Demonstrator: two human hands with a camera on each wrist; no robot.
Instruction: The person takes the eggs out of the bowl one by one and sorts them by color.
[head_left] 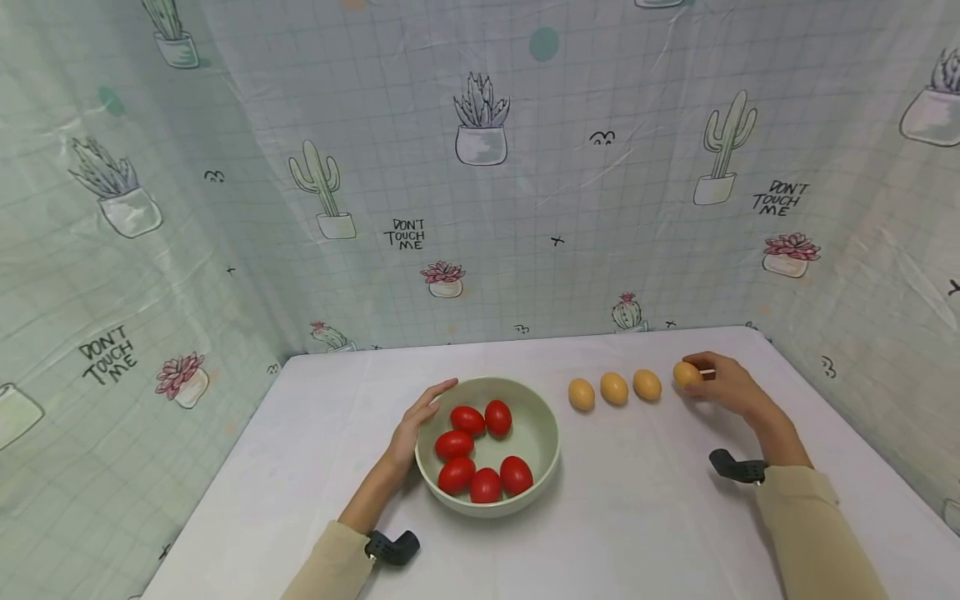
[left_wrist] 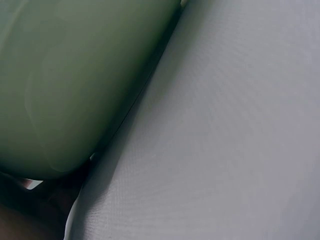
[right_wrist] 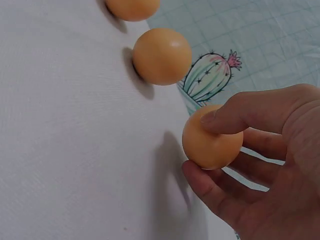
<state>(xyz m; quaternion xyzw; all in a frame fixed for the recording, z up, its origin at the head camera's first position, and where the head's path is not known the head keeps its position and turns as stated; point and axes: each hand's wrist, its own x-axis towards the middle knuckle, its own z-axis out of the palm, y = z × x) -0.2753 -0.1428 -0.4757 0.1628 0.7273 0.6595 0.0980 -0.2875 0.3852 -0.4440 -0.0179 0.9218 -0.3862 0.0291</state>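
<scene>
My right hand (head_left: 723, 383) pinches an orange-yellow egg (head_left: 687, 374) between thumb and fingers. In the right wrist view the pinched egg (right_wrist: 212, 142) is held a little above the white table, its shadow apart from it. To its left, three similar eggs (head_left: 614, 388) lie in a row. A pale green bowl (head_left: 536, 408) stands left of them, holding several red egg-shaped pieces (head_left: 454, 445). My left hand (head_left: 408, 429) rests against the bowl's left side, fingers extended along the rim. The left wrist view shows mostly the bowl's outer wall (left_wrist: 75, 75); the fingers are largely hidden there.
A white cloth covers the table (head_left: 600, 517). Behind and at both sides hangs a curtain (head_left: 555, 208) printed with cacti and potted plants. Dark wrist devices (head_left: 738, 468) are strapped near both sleeves.
</scene>
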